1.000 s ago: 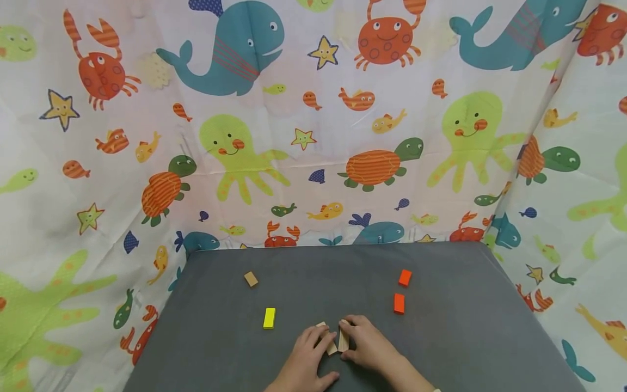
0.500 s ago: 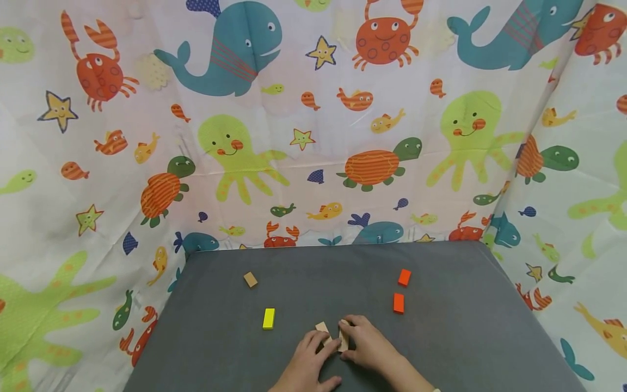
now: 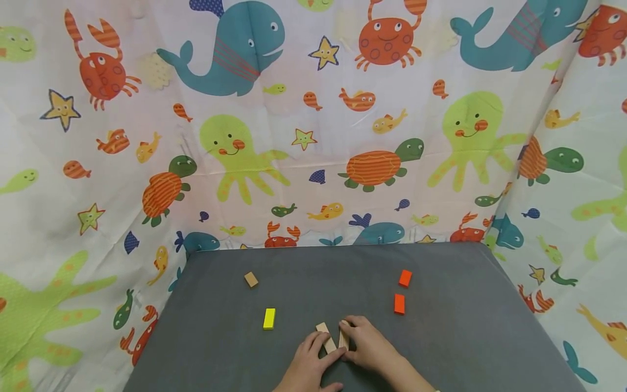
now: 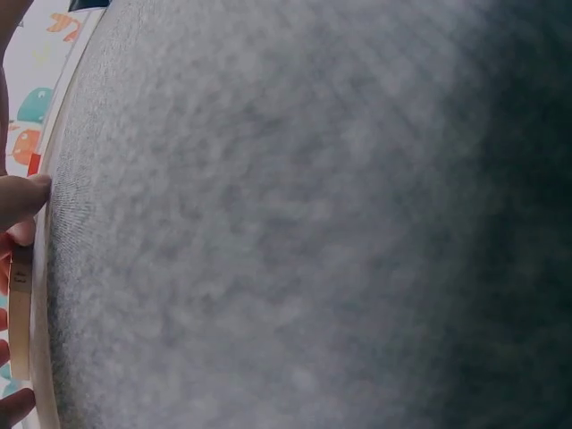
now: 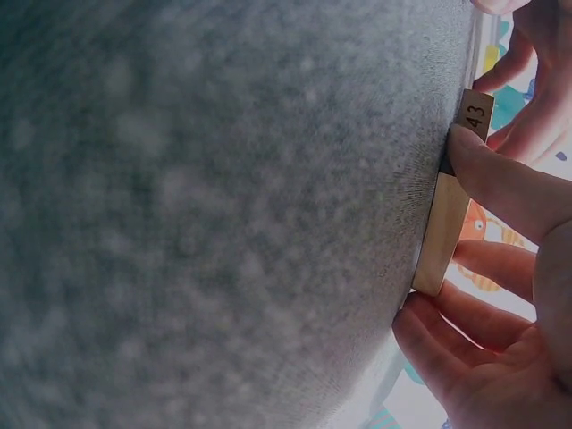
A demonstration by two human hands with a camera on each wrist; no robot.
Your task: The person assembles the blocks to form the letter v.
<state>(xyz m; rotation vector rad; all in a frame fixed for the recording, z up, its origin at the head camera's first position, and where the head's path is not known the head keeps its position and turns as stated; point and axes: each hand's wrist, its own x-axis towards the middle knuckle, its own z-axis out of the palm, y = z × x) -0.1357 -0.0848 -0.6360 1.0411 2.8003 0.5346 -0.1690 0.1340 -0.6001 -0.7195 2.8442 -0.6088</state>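
Observation:
Two plain wooden blocks lie close together near the front of the table in the head view, slanted so their near ends almost meet. My right hand [image 3: 369, 343] holds the right wooden block [image 3: 344, 338], with thumb near its close end and fingers at its far end. My left hand [image 3: 307, 360] has its fingers around the left wooden block [image 3: 326, 340], one fingertip by the blocks' near ends. In the right wrist view a block end [image 5: 474, 109] bears the printed number 43, beside the block [image 5: 436, 237] that my right hand grips. Dark print also marks a block [image 4: 20, 313] in the left wrist view.
A yellow block [image 3: 269, 319] stands left of my hands, and a small wooden block [image 3: 251, 280] lies farther back. Two orange-red blocks, one nearer [image 3: 399, 304] and one farther [image 3: 405, 278], sit to the right. A sea-animal curtain [image 3: 313, 179] surrounds the grey table [image 3: 455, 326].
My left hand has shifted slightly right and toward me, uncovering more of the left wooden block. Its fingertip now reaches the blocks' near ends. My right hand stays nearly still.

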